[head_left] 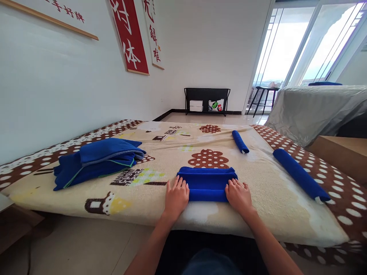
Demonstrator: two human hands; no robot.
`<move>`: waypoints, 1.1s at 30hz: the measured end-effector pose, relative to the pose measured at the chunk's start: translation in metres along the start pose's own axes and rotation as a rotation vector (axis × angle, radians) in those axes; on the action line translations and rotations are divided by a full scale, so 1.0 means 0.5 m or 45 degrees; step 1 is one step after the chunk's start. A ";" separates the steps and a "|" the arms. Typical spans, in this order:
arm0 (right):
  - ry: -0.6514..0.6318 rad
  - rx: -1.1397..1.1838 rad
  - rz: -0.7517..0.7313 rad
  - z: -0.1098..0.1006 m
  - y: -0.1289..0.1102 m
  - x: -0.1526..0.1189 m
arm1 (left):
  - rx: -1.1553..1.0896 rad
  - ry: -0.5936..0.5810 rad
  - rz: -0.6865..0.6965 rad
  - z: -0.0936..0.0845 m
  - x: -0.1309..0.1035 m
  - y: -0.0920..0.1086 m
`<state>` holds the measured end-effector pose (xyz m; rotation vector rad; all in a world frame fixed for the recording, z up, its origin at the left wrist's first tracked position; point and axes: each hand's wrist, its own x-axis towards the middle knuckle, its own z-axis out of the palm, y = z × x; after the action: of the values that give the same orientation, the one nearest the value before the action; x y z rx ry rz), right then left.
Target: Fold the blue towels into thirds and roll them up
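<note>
In the head view a blue towel (205, 184) lies folded into a short band near the bed's front edge, with creases running along its length. My left hand (177, 194) is at its left end, fingers bent over the cloth. At the opposite end, my right hand (238, 194) grips the fabric in the same way, with the fingertips curled on it. Part of each end is hidden beneath my fingers. Two rolled blue towels lie to the right: a short roll (240, 142) farther back and a longer roll (301, 174) near the polka-dot border.
A loose pile of blue towels (99, 162) with green and grey edging sits at the left. A patterned cream blanket (160, 214) covers the bed. Beyond stand a low black rack (208, 93), a dark stool (265, 100) and a plastic-covered piece of furniture (312, 110).
</note>
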<state>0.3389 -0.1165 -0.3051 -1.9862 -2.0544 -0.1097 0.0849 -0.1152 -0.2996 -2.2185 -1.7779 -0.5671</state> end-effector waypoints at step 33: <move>0.246 0.130 -0.552 0.007 0.148 -0.094 | -0.146 0.063 0.410 -0.045 -0.117 -0.089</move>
<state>0.4123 -0.1575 -0.3308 -1.3865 -2.2723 -0.2666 0.0277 -0.1657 -0.3077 -2.4753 -1.3548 -0.6579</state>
